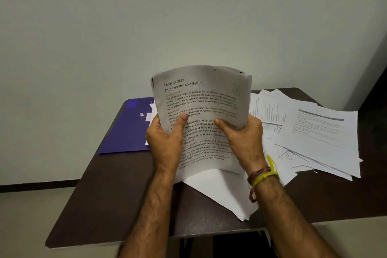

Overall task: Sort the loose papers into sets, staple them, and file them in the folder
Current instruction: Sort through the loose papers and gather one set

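Both my hands hold a set of printed papers point(201, 98) upright above the table, its top page headed "Four-Person Table Setting". My left hand point(165, 138) grips the set's left edge with the thumb on the front page. My right hand point(243, 138) grips its right edge the same way. A purple folder point(125, 128) lies shut on the table to the left, partly behind the papers. Loose printed sheets point(314, 132) lie spread over the table's right side. A blank white sheet point(222, 192) lies flat beneath my hands. No stapler shows.
The dark brown table point(117, 195) stands against a plain pale wall point(188, 16). Its front edge runs just below my forearms. Pale floor shows to the left and right of it.
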